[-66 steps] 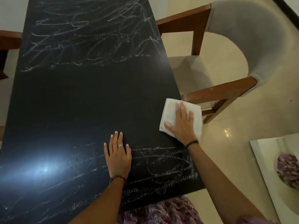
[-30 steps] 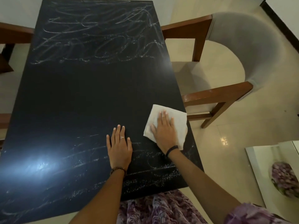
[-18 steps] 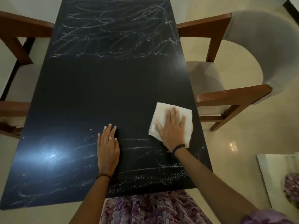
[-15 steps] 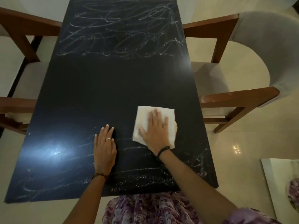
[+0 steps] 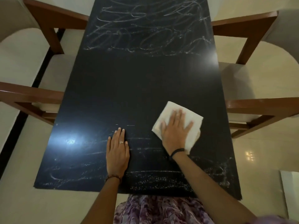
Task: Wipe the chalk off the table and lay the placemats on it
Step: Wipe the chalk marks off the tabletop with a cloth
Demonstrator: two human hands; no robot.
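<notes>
Your right hand [image 5: 176,128], fingers spread flat, presses the white cloth [image 5: 181,125] right of centre on the worktop [image 5: 137,81]; left hand [image 5: 117,151] flat, fingers together. Chalk [image 5: 145,34] remains at top and bottom of frame. Risks: smearing dust onto the cleaned middle band, or sweeping the cloth off the right edge. No placemats visible.

Dim room, two glare spots on glossy table [image 5: 129,86], motion-blurred fingertips, wide-angle edge bending

Bare table [image 5: 137,88] between both chairs' armrests [image 5: 262,105] gives passage.
</notes>
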